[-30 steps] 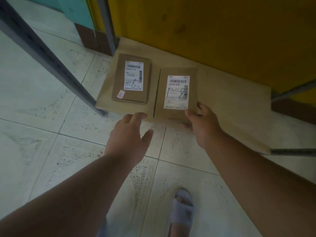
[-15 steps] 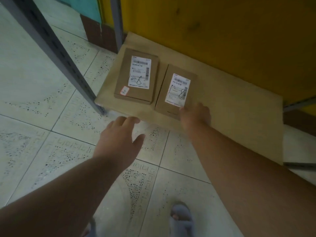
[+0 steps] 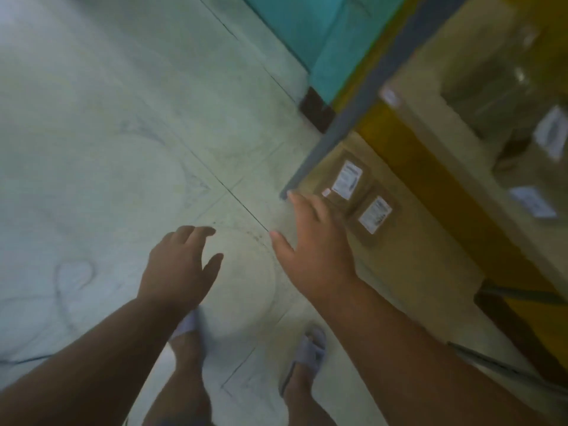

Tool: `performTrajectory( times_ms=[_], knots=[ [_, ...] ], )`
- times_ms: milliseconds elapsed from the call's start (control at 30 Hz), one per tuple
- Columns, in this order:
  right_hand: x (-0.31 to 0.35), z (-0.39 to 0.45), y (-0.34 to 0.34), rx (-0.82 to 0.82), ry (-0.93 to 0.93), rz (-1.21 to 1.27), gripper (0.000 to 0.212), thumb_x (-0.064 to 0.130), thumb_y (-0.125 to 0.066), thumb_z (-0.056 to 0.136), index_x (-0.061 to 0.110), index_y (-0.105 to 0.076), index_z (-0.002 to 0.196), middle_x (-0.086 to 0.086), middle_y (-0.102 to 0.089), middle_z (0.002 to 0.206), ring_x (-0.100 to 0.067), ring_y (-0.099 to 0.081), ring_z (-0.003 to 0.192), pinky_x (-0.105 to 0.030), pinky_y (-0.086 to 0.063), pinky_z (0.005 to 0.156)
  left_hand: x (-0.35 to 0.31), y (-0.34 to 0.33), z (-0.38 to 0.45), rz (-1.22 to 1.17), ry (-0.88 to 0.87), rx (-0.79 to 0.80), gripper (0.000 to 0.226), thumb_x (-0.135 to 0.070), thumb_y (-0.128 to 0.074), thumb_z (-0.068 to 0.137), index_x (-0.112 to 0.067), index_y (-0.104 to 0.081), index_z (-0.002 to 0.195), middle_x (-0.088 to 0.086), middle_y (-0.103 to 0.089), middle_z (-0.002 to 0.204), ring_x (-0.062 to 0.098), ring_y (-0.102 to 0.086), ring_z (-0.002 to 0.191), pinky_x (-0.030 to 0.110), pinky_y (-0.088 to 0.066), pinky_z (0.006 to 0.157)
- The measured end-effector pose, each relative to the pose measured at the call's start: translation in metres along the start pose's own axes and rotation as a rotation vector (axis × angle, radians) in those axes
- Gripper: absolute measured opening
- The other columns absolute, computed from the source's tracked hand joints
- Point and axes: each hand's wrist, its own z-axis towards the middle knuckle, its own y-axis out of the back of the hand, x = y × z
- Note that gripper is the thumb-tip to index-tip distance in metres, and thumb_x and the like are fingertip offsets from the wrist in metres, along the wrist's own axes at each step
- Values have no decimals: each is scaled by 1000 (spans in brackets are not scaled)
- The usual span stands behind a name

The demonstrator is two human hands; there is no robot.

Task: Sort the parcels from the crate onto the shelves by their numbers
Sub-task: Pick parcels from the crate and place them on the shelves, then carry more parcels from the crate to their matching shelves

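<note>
Hands empty above the floor, two labelled parcels on the bottom shelf

Right hand (image 3: 316, 250) spread flat, palm down, fingers (image 3: 299, 204) wide apart and holding nothing; fingertips just in front of the low shelf's near corner, whether touching it cannot be told through the blur. Left hand (image 3: 176, 265) loosely open as well, fingers gently curled, thumb out to the side, gripping nothing, hanging over the tiled floor (image 3: 107, 133) well apart from the shelf.

Two flat brown cardboard parcels side by side on the bottom shelf board (image 3: 412, 241), close together. Far parcel (image 3: 345, 179) bearing a white shipping label with barcode-like print plus a small pale sticker near its lower corner; near parcel (image 3: 375, 215) bearing a similar white label. Printing and any handwritten numbers too smeared by motion blur to read.

Higher up on the right, an upper shelf (image 3: 430, 118) carrying blurred brownish packages, white labels visible on at least two (image 3: 551, 133), text illegible. Grey metal upright (image 3: 341, 124) of the rack rising diagonally from the shelf corner. Yellow wall (image 3: 445, 192) behind the rack, teal panel (image 3: 316, 38) beyond, dark skirting at its base.

Below, two feet in grey-blue slide sandals (image 3: 309, 355) on the pale tiles, left foot partly hidden behind the left forearm. Both bare forearms crossing the lower frame.
</note>
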Motion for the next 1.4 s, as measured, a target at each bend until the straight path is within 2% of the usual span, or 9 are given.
performTrajectory(
  times_ms=[133, 333, 533, 733, 900, 1033, 1167, 1300, 1400],
  knots=[
    [142, -1, 71, -54, 146, -12, 60, 38, -63, 93, 14, -47, 145, -11, -48, 143, -29, -48, 127, -45, -46, 103, 43, 132, -39, -17, 79, -55, 52, -46, -53, 83, -16, -61, 124, 13, -66, 112, 38, -64, 98, 44, -52, 81],
    [289, 21, 153, -120, 329, -46, 62, 44, -61, 93, 16, -45, 146, -10, -50, 143, -27, -50, 125, -41, -44, 100, 81, 287, -44, 91, 92, -81, 52, -50, -58, 91, -26, -49, 137, 4, -59, 132, 28, -57, 116, 43, -49, 96],
    [366, 112, 208, -130, 447, -63, 64, 50, -53, 96, 23, -36, 151, -1, -42, 150, -19, -41, 133, -34, -37, 107, 109, 382, 42, 117, 151, -111, 52, -54, -53, 92, -30, -47, 138, -1, -56, 136, 24, -57, 118, 40, -49, 97],
    [468, 249, 260, -143, 586, -56, 60, 50, -55, 96, 24, -42, 148, 1, -44, 149, -19, -42, 135, -34, -35, 111, 142, 484, 138, 10, 260, -227, 53, -54, -54, 93, -30, -44, 140, -3, -55, 135, 20, -54, 121, 36, -47, 99],
    [582, 359, 269, -177, 675, -82, 58, 49, -60, 93, 23, -48, 143, -2, -51, 141, -24, -48, 127, -41, -39, 105, 211, 572, 201, -75, 359, -374, 52, -52, -58, 92, -29, -48, 138, -2, -58, 130, 20, -56, 117, 37, -49, 98],
    [667, 448, 265, -228, 679, -32, 54, 48, -65, 90, 19, -56, 134, -4, -58, 130, -25, -54, 117, -47, -46, 100, 286, 644, 273, -51, 359, -427, 51, -50, -60, 91, -27, -51, 136, 0, -61, 126, 22, -58, 114, 36, -49, 95],
    [727, 535, 273, -245, 580, -50, 57, 52, -63, 90, 21, -52, 136, -4, -56, 133, -24, -51, 121, -46, -47, 102, 342, 719, 374, -43, 253, -382, 51, -48, -58, 93, -27, -49, 138, 1, -59, 130, 22, -57, 116, 36, -50, 95],
    [747, 599, 298, -296, 464, -19, 63, 52, -66, 87, 18, -53, 138, -7, -58, 131, -25, -54, 117, -44, -51, 95, 359, 776, 458, -16, 154, -277, 50, -51, -56, 93, -31, -47, 138, -3, -58, 131, 18, -58, 115, 37, -52, 94],
    [759, 657, 315, -323, 372, -41, 64, 55, -61, 89, 19, -49, 141, -6, -55, 138, -23, -51, 123, -41, -48, 99, 364, 814, 540, 7, 91, -219, 49, -51, -54, 94, -33, -45, 139, -4, -57, 134, 17, -57, 115, 36, -53, 94]
  ],
)
